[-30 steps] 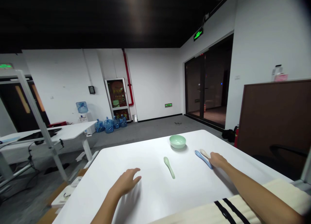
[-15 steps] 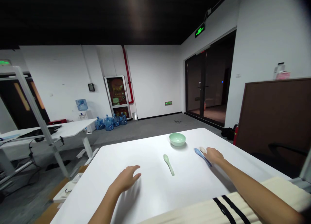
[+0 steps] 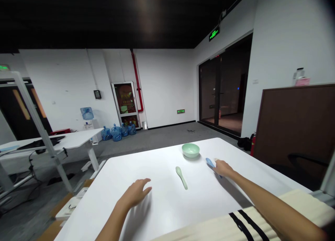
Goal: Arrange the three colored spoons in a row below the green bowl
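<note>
On the white table [image 3: 162, 199], my right hand [image 3: 223, 168] is closed over the handles of a blue spoon [image 3: 209, 162] and a whitish spoon [image 3: 216, 159]. Its fingers cover most of both, so only their bowl ends show clearly. My left hand [image 3: 136, 192] hovers over the left part of the table, thumb and fingers apart, holding nothing. Between the two hands lies a pale green spoon [image 3: 181, 177], its bowl pointing away from me. Beyond it stands a light green bowl [image 3: 191, 150], upright near the far edge.
A brown partition [image 3: 295, 126] rises to the right of the table, with a dark chair [image 3: 306, 160] before it. To the left are another white desk [image 3: 78, 138] and a metal frame post [image 3: 39, 119]. Several blue water jugs [image 3: 116, 132] stand by the far wall.
My right hand has shifted left, further over the blue spoon. The blue and whitish spoons have slid slightly left with it. My left hand, the green spoon and the bowl stay put.
</note>
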`<state>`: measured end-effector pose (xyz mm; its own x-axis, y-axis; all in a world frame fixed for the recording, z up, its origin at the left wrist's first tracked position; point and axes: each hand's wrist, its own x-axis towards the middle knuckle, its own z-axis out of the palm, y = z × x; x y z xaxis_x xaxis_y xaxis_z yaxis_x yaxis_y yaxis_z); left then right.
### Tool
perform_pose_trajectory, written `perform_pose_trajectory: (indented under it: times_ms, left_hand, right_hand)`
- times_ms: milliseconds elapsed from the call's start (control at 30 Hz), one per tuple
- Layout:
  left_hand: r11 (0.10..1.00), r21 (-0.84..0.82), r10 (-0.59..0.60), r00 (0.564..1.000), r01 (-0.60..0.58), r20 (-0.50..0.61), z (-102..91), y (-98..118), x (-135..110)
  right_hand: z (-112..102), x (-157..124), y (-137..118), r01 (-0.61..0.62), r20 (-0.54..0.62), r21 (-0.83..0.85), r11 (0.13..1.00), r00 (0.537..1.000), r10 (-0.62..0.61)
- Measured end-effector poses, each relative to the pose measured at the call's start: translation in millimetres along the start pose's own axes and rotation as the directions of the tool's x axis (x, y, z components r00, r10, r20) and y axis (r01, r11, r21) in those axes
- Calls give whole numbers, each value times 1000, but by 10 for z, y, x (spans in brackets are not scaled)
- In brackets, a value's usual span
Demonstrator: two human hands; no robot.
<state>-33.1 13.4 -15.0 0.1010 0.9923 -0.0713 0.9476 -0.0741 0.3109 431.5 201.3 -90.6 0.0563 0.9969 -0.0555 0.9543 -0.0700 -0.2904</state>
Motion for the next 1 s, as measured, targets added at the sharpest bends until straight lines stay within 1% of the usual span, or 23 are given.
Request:
perform_pose_trajectory:
  times_ms: [200, 333, 433, 600, 833, 933, 1000]
  left_hand:
    - [1000, -1, -3, 1000, 3, -5, 9, -26, 5]
    - [1000, 5, 3, 1000, -3, 1, 8, -19, -1]
    - [1000, -1, 8, 1000, -8, -5, -9, 1, -22]
    - [1000, -9, -1, 1000, 1, -4, -22, -5, -45]
    - [1000, -5, 5, 1000, -5, 0, 13, -28, -14]
    - [1000, -3, 2, 1000, -2, -3, 8, -18, -18]
    - [1000, -10, 1, 1000, -1, -6, 3, -17, -22]
  right_hand:
    - [-62, -73, -339, 163, 65, -34, 986, 985, -161]
    - [-62, -150, -522, 153, 89, -39, 987, 985, -150]
    - [-8, -204, -623, 134, 105, -37, 990, 986, -130]
    - [97, -258, -678, 122, 111, -71, 990, 987, -113]
    - [149, -290, -655, 121, 102, -73, 990, 988, -114]
    - [108, -313, -679, 121, 81, -76, 990, 990, -115]
    - [18, -345, -724, 135, 41, -86, 987, 990, -131]
